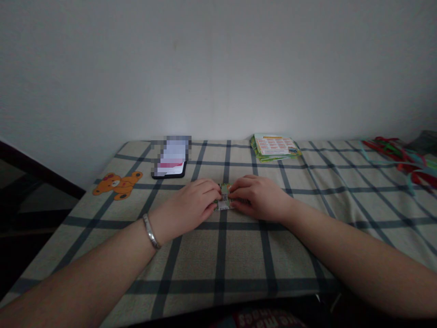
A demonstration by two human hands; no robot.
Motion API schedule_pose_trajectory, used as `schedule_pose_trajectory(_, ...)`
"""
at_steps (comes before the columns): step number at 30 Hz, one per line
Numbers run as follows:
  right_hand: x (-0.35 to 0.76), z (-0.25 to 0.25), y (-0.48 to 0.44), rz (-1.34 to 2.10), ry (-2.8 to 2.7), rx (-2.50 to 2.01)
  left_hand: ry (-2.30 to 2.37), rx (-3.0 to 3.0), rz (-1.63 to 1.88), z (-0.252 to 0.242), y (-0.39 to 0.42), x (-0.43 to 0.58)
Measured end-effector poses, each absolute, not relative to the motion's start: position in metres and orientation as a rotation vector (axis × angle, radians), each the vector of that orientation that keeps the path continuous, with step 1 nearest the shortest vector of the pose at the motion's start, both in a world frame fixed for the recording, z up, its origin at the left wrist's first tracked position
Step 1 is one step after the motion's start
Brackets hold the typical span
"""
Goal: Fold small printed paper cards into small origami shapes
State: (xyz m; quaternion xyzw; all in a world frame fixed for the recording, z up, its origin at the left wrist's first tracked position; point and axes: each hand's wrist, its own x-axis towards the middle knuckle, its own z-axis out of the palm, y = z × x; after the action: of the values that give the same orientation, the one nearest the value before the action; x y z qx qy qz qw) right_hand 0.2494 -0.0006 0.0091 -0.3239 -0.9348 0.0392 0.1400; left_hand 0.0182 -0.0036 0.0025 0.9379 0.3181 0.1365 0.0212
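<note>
A small piece of printed paper [224,198], green and white and seemingly folded, lies on the checked tablecloth between my hands. From the left, my left hand [196,200] holds its edge with curled fingers; a silver bangle circles that wrist. My right hand [257,197] grips the paper's opposite side, fingertips bent down onto it. Only the paper's middle strip shows, because the fingers cover both ends.
Beyond my left hand lies a phone [172,157] with a lit, partly blurred screen. A bear-shaped cutout [118,186] is at the left. Printed leaflets [275,145] are stacked near the wall. Tangled coloured ribbons [398,155] lie far right on the tablecloth [191,269].
</note>
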Motion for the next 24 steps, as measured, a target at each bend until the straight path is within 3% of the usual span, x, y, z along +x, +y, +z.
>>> schedule_pose_trajectory(24, 0.251, 0.01, -0.002, 0.105, -2.718, -0.905, 0.74, 2.679, 0.436, -0.004, 0.012, 0.006)
